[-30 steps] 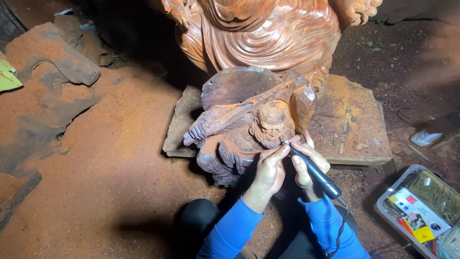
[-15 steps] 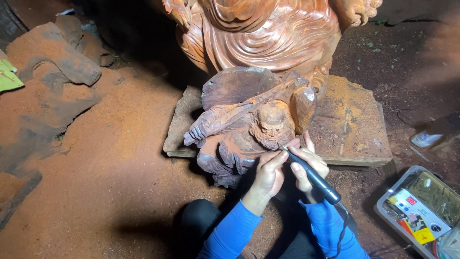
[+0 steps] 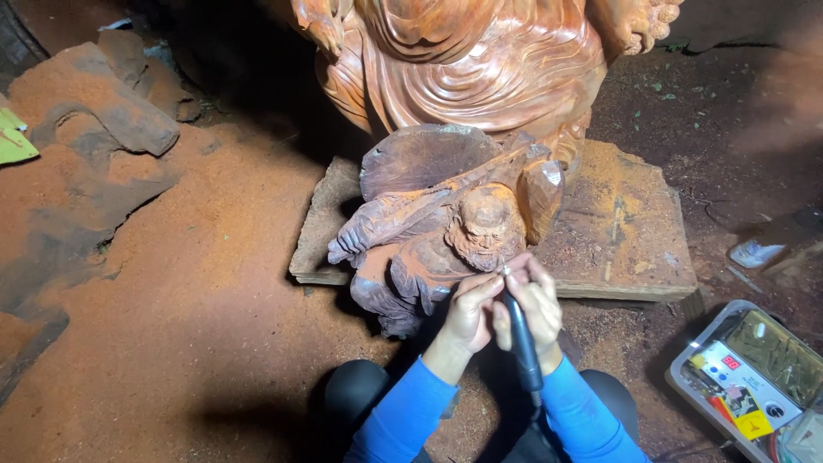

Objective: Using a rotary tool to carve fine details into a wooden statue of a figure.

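A small reddish wooden figure (image 3: 446, 223) with a bearded head lies on a flat wooden slab (image 3: 626, 231). My right hand (image 3: 536, 304) grips a black pen-shaped rotary carving tool (image 3: 520, 339), its metal tip touching the figure just below the beard. My left hand (image 3: 467, 309) closes around the tool's front end and rests against the figure's chest. Both arms wear blue sleeves.
A large carved wooden statue (image 3: 480, 69) with draped robes stands behind the slab. Red sawdust covers the ground at left, with rough wood chunks (image 3: 111, 111) at far left. A grey control box (image 3: 746, 377) with dials sits at bottom right.
The tool has swung from a slanted angle to nearly upright, and both hands have shifted slightly left and closer together under the figure's beard.
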